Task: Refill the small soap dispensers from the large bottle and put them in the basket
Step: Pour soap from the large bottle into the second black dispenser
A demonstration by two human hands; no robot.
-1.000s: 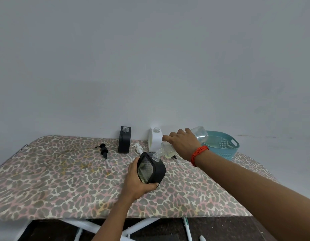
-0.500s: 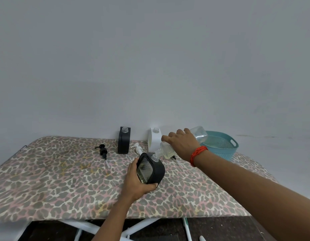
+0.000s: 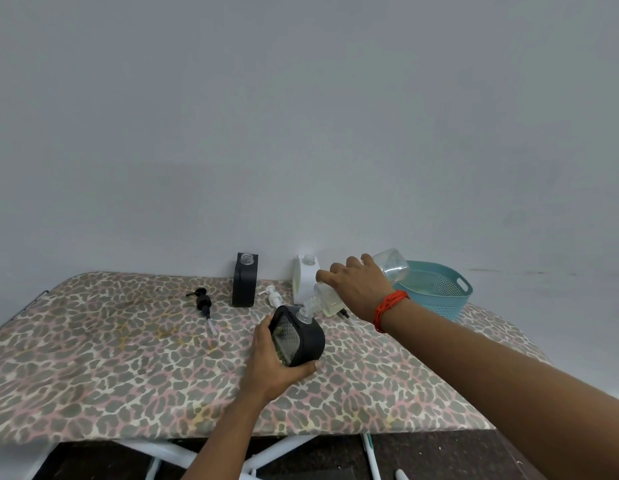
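My left hand (image 3: 270, 367) grips a black soap dispenser (image 3: 298, 336), tilted, its open neck up and to the right. My right hand (image 3: 358, 289) holds the large clear bottle (image 3: 391, 268) tipped down, its threaded mouth touching the dispenser's neck; pale yellow liquid sits in its lower end. A second black dispenser (image 3: 245, 285) and a white dispenser (image 3: 305, 284) stand open-necked at the back by the wall. The teal basket (image 3: 439, 292) is at the back right, nothing visible in it.
A black pump head (image 3: 203, 303) and a white pump head (image 3: 274, 296) lie on the leopard-print cover of the table (image 3: 110, 358). Another pump's tube shows under my right wrist. The wall rises right behind the table. White table legs and dark floor lie below the front edge.
Both hands hold almost the same pose; the bottle stays tipped into the dispenser. Only a slight camera shift is visible.
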